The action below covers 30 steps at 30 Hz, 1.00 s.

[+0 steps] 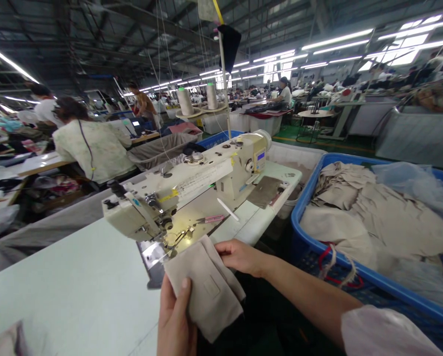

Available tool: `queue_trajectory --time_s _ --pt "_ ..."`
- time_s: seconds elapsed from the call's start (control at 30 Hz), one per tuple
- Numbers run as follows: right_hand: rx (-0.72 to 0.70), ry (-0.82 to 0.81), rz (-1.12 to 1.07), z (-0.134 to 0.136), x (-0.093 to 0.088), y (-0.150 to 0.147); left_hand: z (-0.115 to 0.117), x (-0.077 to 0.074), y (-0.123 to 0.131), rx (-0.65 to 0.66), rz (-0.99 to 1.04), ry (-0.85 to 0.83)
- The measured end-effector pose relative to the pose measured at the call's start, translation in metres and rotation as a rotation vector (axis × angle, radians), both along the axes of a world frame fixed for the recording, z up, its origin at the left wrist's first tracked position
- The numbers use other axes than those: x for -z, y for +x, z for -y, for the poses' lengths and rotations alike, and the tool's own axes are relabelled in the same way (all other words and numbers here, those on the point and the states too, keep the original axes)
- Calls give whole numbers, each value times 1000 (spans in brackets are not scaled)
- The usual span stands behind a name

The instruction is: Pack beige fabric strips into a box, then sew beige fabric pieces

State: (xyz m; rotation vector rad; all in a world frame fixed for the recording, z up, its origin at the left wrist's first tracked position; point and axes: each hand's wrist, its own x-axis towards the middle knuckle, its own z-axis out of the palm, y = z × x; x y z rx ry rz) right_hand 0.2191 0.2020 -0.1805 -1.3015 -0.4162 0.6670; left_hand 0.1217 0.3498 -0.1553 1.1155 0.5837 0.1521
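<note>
A folded beige fabric piece (202,291) with a small stitched rectangle on it is held up at the front edge of the sewing table. My left hand (174,314) grips its left side, thumb on top and the other fingers behind it. At its upper right edge, the fingertips of my right hand (239,256) pinch the cloth. Just beyond the fabric stands a cream sewing machine (202,170); its needle area is close to the cloth's top corner. Pink-handled thread snips (211,219) and a white pen-like stick (227,209) lie on the machine bed.
A blue basket (299,198) on the right holds beige fabric pieces (388,212) and clear plastic. Two thread cones (185,101) stand behind the machine. More fabric (6,341) lies at the table's lower left. A person (91,143) sits at the left, back turned.
</note>
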Motion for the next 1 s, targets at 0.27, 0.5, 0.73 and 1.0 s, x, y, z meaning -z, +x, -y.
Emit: queue_trajectory --time_s 0.27,0.5,0.73,1.0 --pt "-3 10 19 -1 -3 -2 -6 14 4 -15 20 5" --pt "-3 0 27 -3 -3 -2 -5 6 -1 12 35 -3" --pt "2 -12 43 -5 -1 -1 -1 0 -3 -15 54 45" --pt "8 42 18 -9 -1 -4 0 1 -2 -16 68 64"
